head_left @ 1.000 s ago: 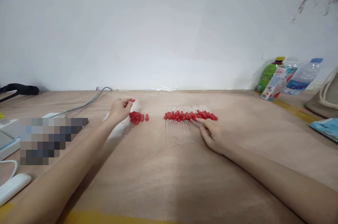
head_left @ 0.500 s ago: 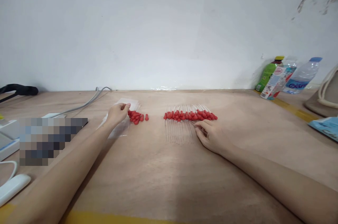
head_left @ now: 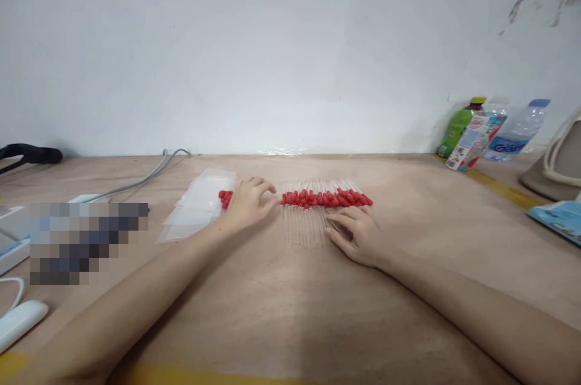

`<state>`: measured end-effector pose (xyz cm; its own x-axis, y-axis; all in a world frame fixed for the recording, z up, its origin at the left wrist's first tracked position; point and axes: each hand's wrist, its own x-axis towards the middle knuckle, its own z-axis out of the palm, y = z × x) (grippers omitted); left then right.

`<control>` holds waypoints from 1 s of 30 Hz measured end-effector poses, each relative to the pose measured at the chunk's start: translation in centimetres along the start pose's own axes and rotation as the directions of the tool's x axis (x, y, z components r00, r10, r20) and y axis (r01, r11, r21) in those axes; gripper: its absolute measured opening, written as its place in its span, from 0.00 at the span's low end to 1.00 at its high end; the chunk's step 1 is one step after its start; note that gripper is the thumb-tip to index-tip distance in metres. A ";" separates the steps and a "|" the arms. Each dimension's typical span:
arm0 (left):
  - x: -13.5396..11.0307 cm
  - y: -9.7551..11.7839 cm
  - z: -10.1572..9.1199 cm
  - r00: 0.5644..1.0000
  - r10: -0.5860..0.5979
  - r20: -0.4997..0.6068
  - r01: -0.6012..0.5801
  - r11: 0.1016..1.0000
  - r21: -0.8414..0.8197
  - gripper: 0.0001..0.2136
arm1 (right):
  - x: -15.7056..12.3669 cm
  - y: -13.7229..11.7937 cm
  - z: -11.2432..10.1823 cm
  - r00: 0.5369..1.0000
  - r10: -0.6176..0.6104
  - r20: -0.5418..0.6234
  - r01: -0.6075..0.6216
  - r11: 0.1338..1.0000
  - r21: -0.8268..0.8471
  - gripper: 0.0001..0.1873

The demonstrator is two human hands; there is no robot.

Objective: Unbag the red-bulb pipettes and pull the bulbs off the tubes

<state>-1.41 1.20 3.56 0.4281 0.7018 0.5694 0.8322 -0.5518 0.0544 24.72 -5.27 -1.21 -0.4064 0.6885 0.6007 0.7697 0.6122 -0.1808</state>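
A row of clear glass droppers with red rubber bulbs [head_left: 324, 198] lies across the middle of the brown table [head_left: 281, 300]. My right hand [head_left: 356, 230] rests on the glass stems at the row's right end, fingers spread flat. My left hand [head_left: 249, 202] lies over a small heap of loose red bulbs [head_left: 224, 197], fingers stretched toward the row's left end; whether anything is under the palm is hidden. A stack of clear plastic bags [head_left: 196, 203] lies just left of that hand.
Bottles [head_left: 490, 131] stand at the back right against the white wall, with a beige bag [head_left: 558, 167] and a blue packet [head_left: 560, 220] beside them. On the left are a grey cable [head_left: 145, 176], a blurred patch [head_left: 86, 240] and a white device [head_left: 20, 321].
My left hand has moved right from the plastic bags, across the loose red bulbs, toward the dropper row. My right hand has flattened on the stems and shifted slightly left.
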 end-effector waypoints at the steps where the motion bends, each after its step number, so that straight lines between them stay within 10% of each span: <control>1: 0.1 0.7 0.4 1.000 0.010 0.014 -0.010 1.000 -0.009 0.11 | 0.0 0.0 0.0 1.000 -0.012 0.012 0.012 1.000 -0.005 0.15; 17: -0.1 2.5 2.9 0.987 -0.089 -0.132 0.077 0.992 -0.097 0.07 | 0.1 0.1 -0.2 0.998 -0.056 0.040 0.056 0.998 -0.005 0.18; 24: -3.8 1.9 1.4 0.982 0.046 -0.183 -0.076 0.984 -0.160 0.05 | 0.1 0.4 0.5 0.971 -0.049 -0.234 0.041 0.998 -0.038 0.30; 30: -4.5 2.7 1.1 0.979 0.151 -0.136 -0.182 0.950 -0.253 0.05 | 0.2 0.4 0.3 0.978 -0.169 -0.123 0.161 0.985 -0.069 0.29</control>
<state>-0.67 -2.94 0.21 0.4969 0.5427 0.6772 0.6238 -0.7658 0.1561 24.80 -4.75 -1.35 -0.4670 0.5225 0.7134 0.7264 0.6867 -0.0274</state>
